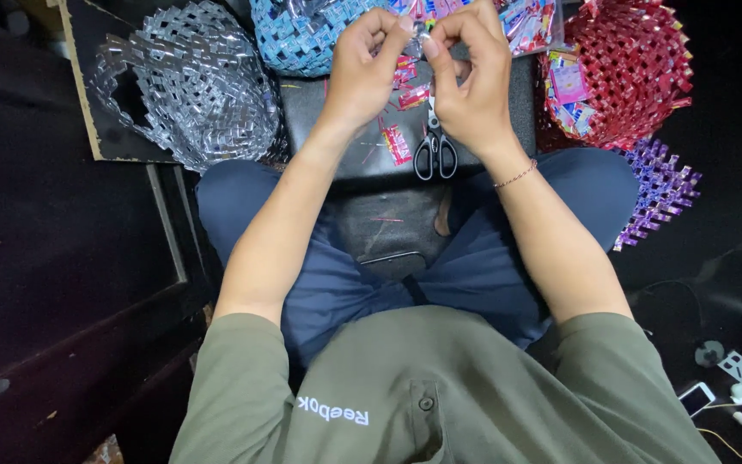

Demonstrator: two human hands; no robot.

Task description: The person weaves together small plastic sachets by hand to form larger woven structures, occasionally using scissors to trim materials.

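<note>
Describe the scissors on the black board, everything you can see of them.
The scissors have black looped handles and short metal blades. They lie flat on the black board, handles toward the person, blades pointing away, apparently closed. The right hand hovers over the blade tips, hiding them. Pink wrapper scraps lie beside them.

Scissors (434, 155) on board (319, 103), baskets (195, 82) left, right.

head view, steeply down, close over lap (405, 249)
</note>
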